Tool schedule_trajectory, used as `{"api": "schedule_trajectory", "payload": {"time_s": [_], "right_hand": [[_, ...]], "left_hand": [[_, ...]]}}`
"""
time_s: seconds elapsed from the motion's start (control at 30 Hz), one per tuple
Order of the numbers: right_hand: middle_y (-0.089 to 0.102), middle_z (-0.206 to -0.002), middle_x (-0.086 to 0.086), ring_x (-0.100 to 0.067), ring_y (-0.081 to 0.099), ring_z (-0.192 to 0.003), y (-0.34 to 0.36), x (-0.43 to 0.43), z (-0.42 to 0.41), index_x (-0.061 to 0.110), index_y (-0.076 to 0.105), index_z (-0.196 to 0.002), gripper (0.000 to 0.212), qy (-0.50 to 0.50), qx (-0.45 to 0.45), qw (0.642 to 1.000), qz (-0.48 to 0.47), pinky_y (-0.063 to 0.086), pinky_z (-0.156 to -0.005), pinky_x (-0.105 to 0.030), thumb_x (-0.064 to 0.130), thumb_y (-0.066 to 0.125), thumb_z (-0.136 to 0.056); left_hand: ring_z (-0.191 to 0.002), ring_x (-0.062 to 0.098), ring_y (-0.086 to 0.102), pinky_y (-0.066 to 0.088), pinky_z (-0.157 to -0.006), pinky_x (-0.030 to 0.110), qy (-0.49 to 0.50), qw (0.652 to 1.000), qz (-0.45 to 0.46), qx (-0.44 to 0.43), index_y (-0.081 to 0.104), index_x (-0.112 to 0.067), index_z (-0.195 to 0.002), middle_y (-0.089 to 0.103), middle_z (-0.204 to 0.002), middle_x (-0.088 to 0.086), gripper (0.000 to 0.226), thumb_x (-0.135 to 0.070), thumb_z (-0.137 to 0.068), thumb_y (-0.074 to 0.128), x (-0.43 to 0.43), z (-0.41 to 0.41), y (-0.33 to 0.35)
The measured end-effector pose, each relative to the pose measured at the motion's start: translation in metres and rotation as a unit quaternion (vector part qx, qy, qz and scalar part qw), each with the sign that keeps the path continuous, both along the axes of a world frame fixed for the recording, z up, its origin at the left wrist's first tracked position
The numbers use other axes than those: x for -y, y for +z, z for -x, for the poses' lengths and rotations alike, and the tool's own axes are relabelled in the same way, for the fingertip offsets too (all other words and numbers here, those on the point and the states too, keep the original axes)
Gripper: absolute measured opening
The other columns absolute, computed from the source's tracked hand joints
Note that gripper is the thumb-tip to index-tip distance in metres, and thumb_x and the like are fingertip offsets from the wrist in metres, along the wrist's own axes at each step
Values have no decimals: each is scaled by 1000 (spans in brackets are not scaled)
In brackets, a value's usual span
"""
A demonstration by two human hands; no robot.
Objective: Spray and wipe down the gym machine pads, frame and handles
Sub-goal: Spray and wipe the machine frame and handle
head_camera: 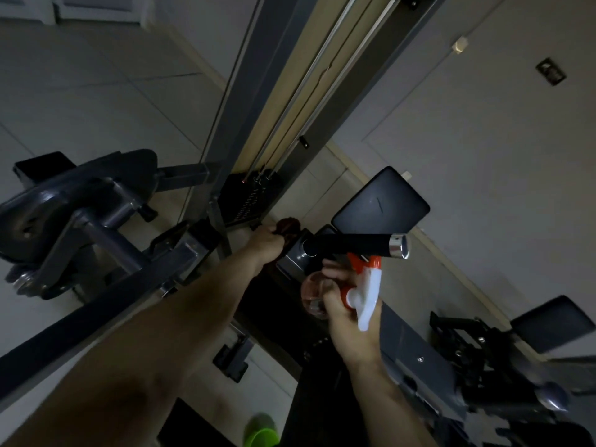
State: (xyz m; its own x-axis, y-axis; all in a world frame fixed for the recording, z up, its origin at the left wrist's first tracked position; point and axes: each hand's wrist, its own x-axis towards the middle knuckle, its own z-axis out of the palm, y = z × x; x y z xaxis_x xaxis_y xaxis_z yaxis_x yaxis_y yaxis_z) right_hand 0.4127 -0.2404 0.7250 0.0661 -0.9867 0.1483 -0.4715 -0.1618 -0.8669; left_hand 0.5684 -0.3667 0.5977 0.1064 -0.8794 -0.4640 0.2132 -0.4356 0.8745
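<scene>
Wipe step: L hand (266, 245) curled round red cloth (287, 225) at frame bracket (295, 258), left of handle (354, 247); R hand (343, 306) grips spray bottle (366, 290) just under handle; next, prob., run cloth along grip.

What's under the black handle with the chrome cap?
Just below the handle in the image: the spray bottle, red-and-white trigger head, gripped by the right hand. Its clear body is partly covered by that hand; liquid level can't be read.

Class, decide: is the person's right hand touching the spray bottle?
Touching. The head view shows the right hand curled round the neck of the spray bottle, below the black handle.
</scene>
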Motion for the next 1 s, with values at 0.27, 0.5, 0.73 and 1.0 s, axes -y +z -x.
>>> {"api": "schedule_trajectory", "payload": {"time_s": [0.27, 0.5, 0.73, 1.0], "right_hand": [[76, -102, 12, -8, 74, -95, 0, -3, -4, 23, 69, -111, 32, -24, -11, 1000, -16, 62, -77, -27, -4, 60, -97], [77, -95, -6, -13, 74, -88, 29, -21, 27, 5, 74, -97, 18, -125, 29, 992, 7, 63, -73, -34, -2, 58, -95], [79, -99, 2, -12, 75, -93, 63, -49, 43, 12, 78, -97, 26, -161, 108, 979, 57, 58, -72, -18, -4, 57, -96], [80, -101, 3, -12, 75, -99, 76, -86, 74, 11, 77, -101, 28, -161, 126, 975, 84, 58, -85, -20, -9, 57, -94]], "left_hand": [[-89, 23, 67, 56, -90, 40, 200, 966, -74, -146, 69, -17, -115, 69, -94, 2, 25, -8, -100, 51, -69, 39, 3], [-100, 38, 69, 57, -96, 50, 266, 902, -161, -300, 59, 1, -130, 68, -104, 17, 40, 9, -95, 42, -82, 100, 22], [-96, 30, 70, 58, -60, 33, 71, 928, -223, -288, 68, -3, -118, 71, -111, 18, 28, -3, -97, 51, -93, 128, 27], [-85, 32, 72, 62, -70, 45, 63, 933, -127, -332, 66, -2, -109, 73, -96, 19, 21, 8, -96, 54, -114, 100, 91]]}}
